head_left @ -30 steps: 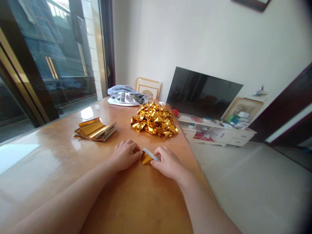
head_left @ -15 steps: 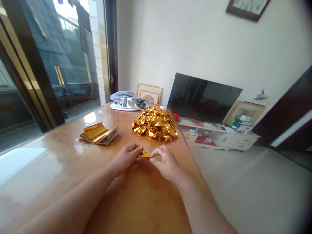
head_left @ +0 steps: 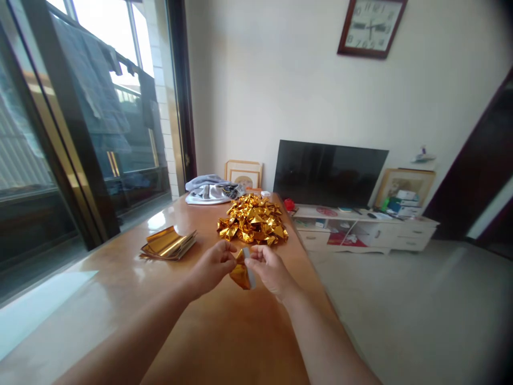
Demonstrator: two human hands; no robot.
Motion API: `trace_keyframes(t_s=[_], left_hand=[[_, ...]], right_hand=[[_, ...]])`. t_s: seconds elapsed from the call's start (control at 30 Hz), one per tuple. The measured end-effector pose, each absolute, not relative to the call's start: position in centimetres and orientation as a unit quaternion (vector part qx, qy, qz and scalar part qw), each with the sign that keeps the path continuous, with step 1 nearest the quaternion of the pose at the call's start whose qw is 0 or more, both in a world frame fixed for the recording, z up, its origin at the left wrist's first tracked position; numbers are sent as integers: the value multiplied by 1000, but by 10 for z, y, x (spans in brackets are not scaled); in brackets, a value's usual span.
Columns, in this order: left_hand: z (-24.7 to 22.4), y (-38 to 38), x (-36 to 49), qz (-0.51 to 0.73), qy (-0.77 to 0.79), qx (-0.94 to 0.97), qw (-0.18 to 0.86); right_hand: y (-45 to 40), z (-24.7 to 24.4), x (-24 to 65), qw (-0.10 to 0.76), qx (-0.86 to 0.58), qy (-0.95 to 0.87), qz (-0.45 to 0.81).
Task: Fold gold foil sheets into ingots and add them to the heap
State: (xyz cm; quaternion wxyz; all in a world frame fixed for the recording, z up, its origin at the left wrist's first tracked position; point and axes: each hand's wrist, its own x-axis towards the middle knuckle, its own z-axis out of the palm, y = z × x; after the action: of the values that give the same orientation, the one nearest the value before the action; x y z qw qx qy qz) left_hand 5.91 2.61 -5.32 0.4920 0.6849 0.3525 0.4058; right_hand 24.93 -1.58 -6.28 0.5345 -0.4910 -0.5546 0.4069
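Between my two hands is a sheet of gold foil paper (head_left: pixel 240 275), partly folded, with a pale strip along its right edge. My left hand (head_left: pixel 215 266) pinches its left side between thumb and fingers. At the pale edge, my right hand (head_left: pixel 270 267) is closed on the paper in the same way. Just beyond my hands lies a heap of folded gold foil pieces (head_left: pixel 254 219). A stack of flat gold foil sheets (head_left: pixel 168 245), its top sheet curling up, rests to the left of my left hand.
The glossy wooden table (head_left: pixel 224 337) has its right edge close to my right forearm. Folded clothes (head_left: pixel 212 191) lie at its far end. Past it stand a television (head_left: pixel 328 174) and a low white cabinet (head_left: pixel 409 235). A glass sliding door (head_left: pixel 80 160) is on the left.
The foil paper was a small, flat fold held low; now it hangs larger and more upright, its pale strip showing. My view has tilted up, bringing more of the clock into sight.
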Motion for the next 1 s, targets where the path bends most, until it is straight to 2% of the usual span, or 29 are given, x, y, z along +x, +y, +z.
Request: trace_keyframes(t_s=[0.17, 0.5, 0.67, 0.87, 1.0], left_hand=[[-46, 20, 77, 360, 345, 731, 466], [-45, 13, 97, 357, 378, 712, 471], [-58, 14, 99, 385, 355, 681, 513], [-66, 19, 95, 353, 334, 646, 589], [-69, 21, 91, 340, 327, 643, 603]], right_hand=[[-13, -63, 252, 568, -413, -503, 504], [-11, -60, 260, 581, -424, -520, 461], [-11, -63, 257, 577, -464, -503, 445], [-10, -64, 256, 584, -484, -472, 450], [-9, -67, 256, 584, -480, -479, 447]])
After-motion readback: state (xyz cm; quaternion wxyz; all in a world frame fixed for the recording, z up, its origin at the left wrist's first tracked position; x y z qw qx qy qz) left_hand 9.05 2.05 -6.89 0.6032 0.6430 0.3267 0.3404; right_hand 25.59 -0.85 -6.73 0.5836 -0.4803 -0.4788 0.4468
